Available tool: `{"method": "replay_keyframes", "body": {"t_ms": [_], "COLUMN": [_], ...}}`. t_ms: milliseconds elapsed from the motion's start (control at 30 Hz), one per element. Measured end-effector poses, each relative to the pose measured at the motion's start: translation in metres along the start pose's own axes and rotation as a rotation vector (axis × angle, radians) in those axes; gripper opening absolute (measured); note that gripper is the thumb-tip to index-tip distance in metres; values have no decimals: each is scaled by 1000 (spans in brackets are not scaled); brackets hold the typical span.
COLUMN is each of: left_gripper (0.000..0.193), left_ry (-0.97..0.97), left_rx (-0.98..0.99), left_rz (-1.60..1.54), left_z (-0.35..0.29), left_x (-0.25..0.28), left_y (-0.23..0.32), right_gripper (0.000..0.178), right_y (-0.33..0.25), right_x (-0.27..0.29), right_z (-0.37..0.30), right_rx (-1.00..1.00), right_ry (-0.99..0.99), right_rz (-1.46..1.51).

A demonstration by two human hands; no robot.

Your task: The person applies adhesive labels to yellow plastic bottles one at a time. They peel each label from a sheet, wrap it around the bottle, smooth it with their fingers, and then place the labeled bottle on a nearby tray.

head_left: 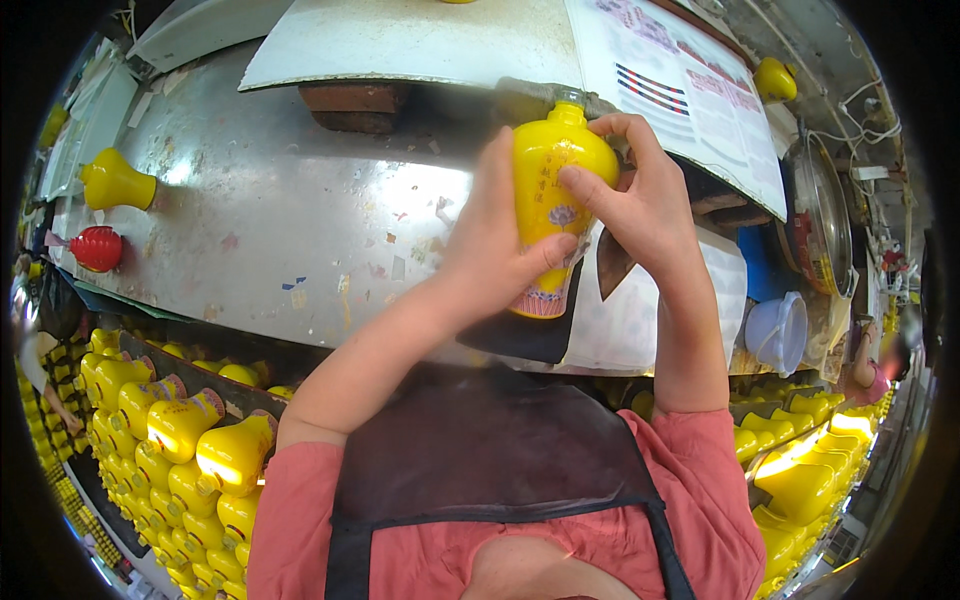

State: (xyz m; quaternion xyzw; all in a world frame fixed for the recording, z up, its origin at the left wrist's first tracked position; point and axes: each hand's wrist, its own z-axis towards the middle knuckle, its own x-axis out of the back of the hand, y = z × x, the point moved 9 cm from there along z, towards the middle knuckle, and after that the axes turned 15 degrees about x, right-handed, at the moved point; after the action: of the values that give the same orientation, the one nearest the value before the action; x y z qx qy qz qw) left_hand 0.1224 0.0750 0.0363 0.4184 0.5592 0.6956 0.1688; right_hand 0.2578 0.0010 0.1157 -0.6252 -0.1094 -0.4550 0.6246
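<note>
A glossy yellow bottle (540, 215) with a narrow neck, broad shoulders and a slim foot stands out over the table, neck pointing away from me. A purple lotus, small dark characters and a pink-striped band decorate its front. My left hand (490, 235) is closed around the bottle's left side, thumb across the lower front. My right hand (645, 190) grips the upper right shoulder, with its thumb pressed on the front near the characters. A brown pointed flat piece (613, 262) shows just below my right hand; whether the hand holds it is unclear.
A metal-topped table (330, 220) bears another yellow bottle (118, 180) and a red container (97, 248) at left. A raised white board (420, 45) with decal sheets (665, 85) lies beyond. A pale bucket (776, 333) stands at right. Many yellow bottles (235, 455) crowd both sides below.
</note>
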Motion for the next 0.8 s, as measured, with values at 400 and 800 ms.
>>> {"method": "replay_keyframes", "body": {"t_ms": [400,800], "left_gripper": [113,117], "left_ry": [-25,-5], "left_rx": [44,27], "left_rz": [-34,-19], "left_z": [1,4], "left_x": [2,2], "left_y": [-1,-5], "right_gripper": [34,22], "right_y": [47,-80], "right_x": [36,27], "right_z": [8,17], "right_rx": [-239,854], "right_ry": [313,209], "right_rz": [811,-318]}}
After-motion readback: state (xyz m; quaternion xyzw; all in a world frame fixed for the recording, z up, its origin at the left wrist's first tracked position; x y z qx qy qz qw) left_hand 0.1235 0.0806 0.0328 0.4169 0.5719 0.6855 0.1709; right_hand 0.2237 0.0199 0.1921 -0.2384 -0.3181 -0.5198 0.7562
